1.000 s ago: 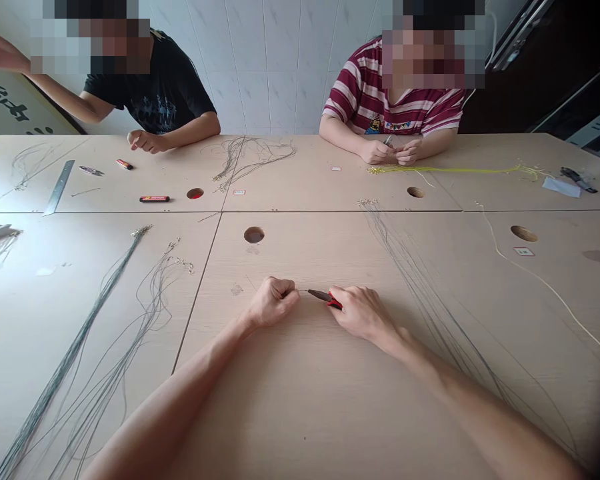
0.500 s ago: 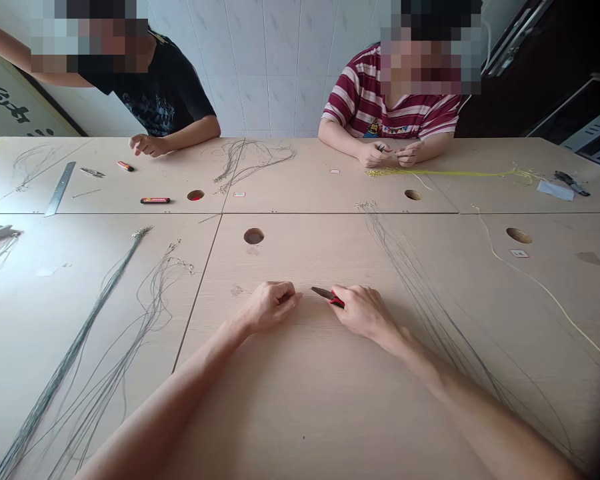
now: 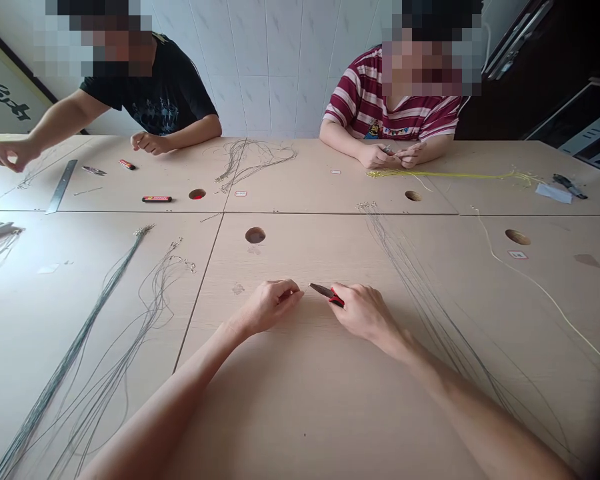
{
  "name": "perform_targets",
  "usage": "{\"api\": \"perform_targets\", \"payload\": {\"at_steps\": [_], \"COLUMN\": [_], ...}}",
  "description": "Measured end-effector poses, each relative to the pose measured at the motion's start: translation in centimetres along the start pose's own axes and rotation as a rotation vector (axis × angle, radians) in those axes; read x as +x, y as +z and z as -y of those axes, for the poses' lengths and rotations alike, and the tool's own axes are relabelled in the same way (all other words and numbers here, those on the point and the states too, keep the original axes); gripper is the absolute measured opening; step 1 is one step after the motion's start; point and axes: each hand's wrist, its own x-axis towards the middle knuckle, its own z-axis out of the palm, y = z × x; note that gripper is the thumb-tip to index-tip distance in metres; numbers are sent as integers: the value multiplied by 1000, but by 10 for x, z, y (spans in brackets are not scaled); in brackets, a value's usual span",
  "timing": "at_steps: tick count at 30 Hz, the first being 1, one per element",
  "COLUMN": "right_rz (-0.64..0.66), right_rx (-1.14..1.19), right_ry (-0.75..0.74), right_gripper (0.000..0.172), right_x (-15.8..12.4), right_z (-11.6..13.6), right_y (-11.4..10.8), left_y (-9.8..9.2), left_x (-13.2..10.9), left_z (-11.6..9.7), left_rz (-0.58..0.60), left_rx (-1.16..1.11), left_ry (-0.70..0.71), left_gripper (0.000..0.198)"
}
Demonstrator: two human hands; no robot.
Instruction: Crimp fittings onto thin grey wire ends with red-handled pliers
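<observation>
The right grip (image 3: 363, 310) is closed round red-handled pliers (image 3: 323, 291), their tip pointing at the left grip (image 3: 275, 307), which seems to pinch a thin strand (image 3: 307, 289) showing in the narrow gap between the hands. The strand is probably very light, bendy and easily kinked, best held close to its end; the pliers look stiff. Both forearms (image 3: 175, 393) slant inward over the surface (image 3: 300, 387), hands apart.

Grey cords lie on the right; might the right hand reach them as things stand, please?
Probably yes: the grey cords lie beside the right hand, nothing between, though the red-handled pliers it holds may hinder grasping.
</observation>
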Motion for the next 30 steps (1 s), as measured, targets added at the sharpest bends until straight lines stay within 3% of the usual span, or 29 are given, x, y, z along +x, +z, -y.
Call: {"api": "perform_targets", "payload": {"at_steps": [9,18,21,26,30], "right_rz": [-22,-66,-73,-79,-77], "right_rx": [28,42,53,68,67], "right_ry": [11,37,29,8,-11], "right_gripper": [19,25,25,26,25], "right_x": [3,5,4,2,0], "right_z": [-4,-14,-12,-4,0], "right_y": [5,9,8,8,8], "left_y": [-2,-3,-7,-9,-5], "left_x": [-4,-6,-3,9,21], "left_z": [-2,2,0,-10,-21], "left_rz": [-65,-1,-50,-168,-239], "left_rx": [-14,-226,-545,-1394,-1715], "left_ry": [38,-133,-139,-233,-247], "left_gripper": [27,22,22,22,27]}}
